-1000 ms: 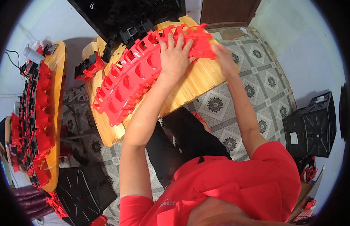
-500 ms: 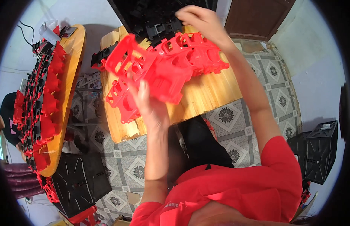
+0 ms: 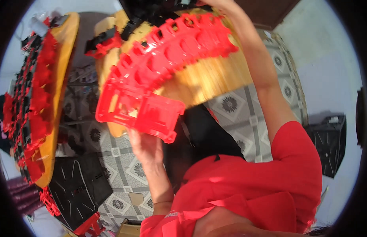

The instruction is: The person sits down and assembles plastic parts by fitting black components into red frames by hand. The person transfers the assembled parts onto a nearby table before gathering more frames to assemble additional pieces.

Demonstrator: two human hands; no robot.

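Left hand (image 3: 148, 153) holds red part (image 3: 159, 113), fingertips hidden beneath; right hand (image 3: 219, 2) cropped at top, cannot tell grip.

The front frame (image 3: 161, 112) is showing solid red, matching the curved row of parts (image 3: 191, 53). The table (image 3: 215, 79) is presenting yellow-brown wood grain. The floor (image 3: 230, 104) is displaying grey tiling with dark flowers inside pale diamonds.

The right arm (image 3: 256, 51) extends beyond the left hand (image 3: 148, 152).
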